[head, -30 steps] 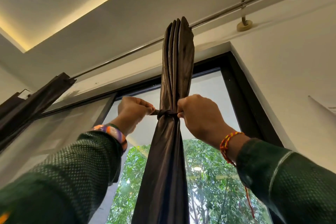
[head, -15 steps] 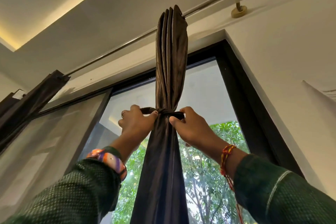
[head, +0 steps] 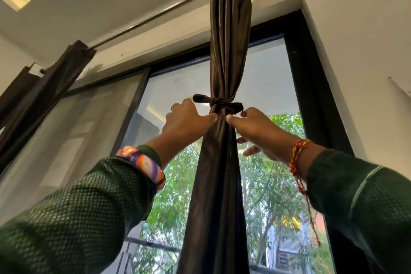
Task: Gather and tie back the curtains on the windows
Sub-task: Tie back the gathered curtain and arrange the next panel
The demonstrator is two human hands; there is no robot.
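So, both hands up at the knot: left hand [head: 189,120] and right hand [head: 251,124] relaxed, holding nothing. Dark curtain [head: 224,51] bunched between them, tie band [head: 219,103] cinched just above the thumbs. Probably soft, light, a bit slippery; best grabbed by the tie's stubby ends.

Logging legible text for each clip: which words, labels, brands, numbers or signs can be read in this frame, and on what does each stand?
None: no readable text in the head view.
The curtain, its tie band and the curtain rod carry no print.
The bangle on the left wrist shows a colour pattern only, no letters.
The buildings beyond the window are too blurred for any sign to show.
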